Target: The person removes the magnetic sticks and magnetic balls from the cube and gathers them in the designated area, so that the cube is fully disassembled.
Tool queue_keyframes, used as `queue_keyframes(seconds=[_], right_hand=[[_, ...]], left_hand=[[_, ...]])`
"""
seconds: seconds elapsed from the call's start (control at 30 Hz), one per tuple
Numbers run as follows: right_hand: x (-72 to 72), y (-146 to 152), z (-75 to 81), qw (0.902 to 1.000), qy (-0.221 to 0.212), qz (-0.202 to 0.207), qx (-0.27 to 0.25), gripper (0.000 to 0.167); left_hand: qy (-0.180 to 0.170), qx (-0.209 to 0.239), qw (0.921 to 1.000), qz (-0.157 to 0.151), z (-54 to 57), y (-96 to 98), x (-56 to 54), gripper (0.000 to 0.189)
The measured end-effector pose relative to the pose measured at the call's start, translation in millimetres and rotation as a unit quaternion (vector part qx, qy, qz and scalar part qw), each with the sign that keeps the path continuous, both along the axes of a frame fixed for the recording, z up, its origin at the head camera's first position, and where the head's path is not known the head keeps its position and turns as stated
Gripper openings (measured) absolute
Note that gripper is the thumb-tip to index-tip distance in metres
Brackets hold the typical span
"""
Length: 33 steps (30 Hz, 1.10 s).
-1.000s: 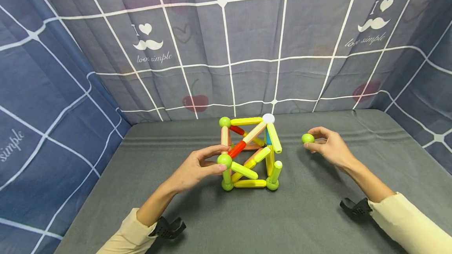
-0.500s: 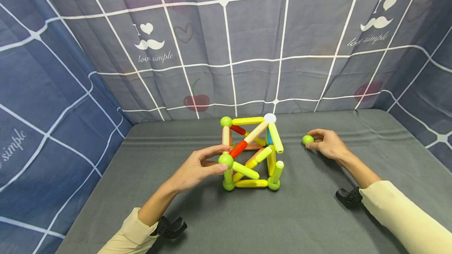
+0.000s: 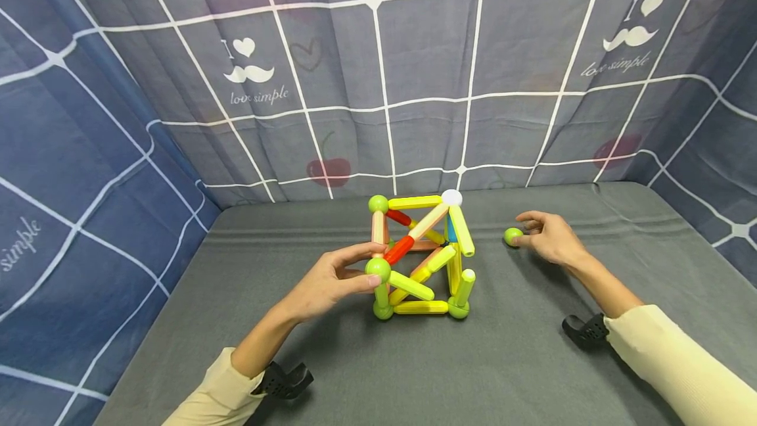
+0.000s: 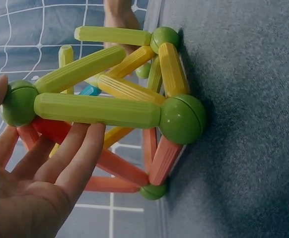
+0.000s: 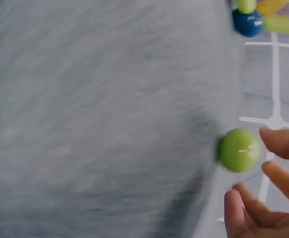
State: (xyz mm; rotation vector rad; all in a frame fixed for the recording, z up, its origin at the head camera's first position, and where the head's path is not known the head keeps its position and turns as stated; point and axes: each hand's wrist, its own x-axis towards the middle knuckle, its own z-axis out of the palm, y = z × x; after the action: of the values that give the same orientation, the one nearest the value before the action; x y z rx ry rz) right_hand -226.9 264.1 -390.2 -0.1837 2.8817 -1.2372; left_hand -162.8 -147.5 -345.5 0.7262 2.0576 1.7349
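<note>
A frame of coloured magnetic sticks and balls [image 3: 420, 307] stands on the grey cloth in the middle of the head view. My left hand [image 3: 322, 288] pinches the green ball [image 3: 377, 271] at its upper front left corner between thumb and fingers. Other fingers lie along the light green upright stick [image 4: 97, 110] in the left wrist view. To the right of the frame a loose green ball [image 3: 512, 236] rests on the cloth. My right hand [image 3: 551, 240] is beside it; in the right wrist view, its fingertips [image 5: 271, 168] are spread apart, just off the ball.
A white ball [image 3: 451, 198] tops the frame's back right corner, with a light green stick [image 3: 461, 231] sloping forward from it. Another short stick [image 3: 465, 286] rises from the front right ball. Checked curtains [image 3: 426, 84] enclose the back and sides of the grey surface [image 3: 503, 360].
My right hand has lowered the loose green ball onto the cloth and loosened its fingers from it; the ball sits slightly farther left. My left hand keeps its hold on the frame's corner ball.
</note>
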Motion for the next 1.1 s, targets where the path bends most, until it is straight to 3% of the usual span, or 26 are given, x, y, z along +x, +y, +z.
queue_keyframes(seconds=[0.17,0.3,0.5,0.73,1.1], right_hand=[[9.9,-11.6,25.2,0.9983,0.042,-0.013,-0.039,0.044],[20.7,-34.0,41.7,0.9935,0.045,0.027,-0.101,0.038],[33.3,-68.9,61.2,0.9818,0.014,0.082,-0.17,0.037],[29.0,-85.4,63.1,0.9709,-0.018,0.119,-0.207,0.045],[25.3,-88.3,61.6,0.9542,-0.066,0.128,-0.262,0.052]], left_hand=[[-0.001,0.004,1.0,-0.004,1.8,0.7,-0.6,0.049],[0.002,-0.001,1.0,-0.002,1.4,-0.6,0.3,0.05],[0.005,-0.001,1.0,0.0,0.8,-1.8,0.5,0.053],[0.008,0.0,1.0,-0.003,-0.2,-0.7,0.1,0.049],[0.007,-0.006,1.0,0.0,-1.3,-1.0,-0.5,0.05]])
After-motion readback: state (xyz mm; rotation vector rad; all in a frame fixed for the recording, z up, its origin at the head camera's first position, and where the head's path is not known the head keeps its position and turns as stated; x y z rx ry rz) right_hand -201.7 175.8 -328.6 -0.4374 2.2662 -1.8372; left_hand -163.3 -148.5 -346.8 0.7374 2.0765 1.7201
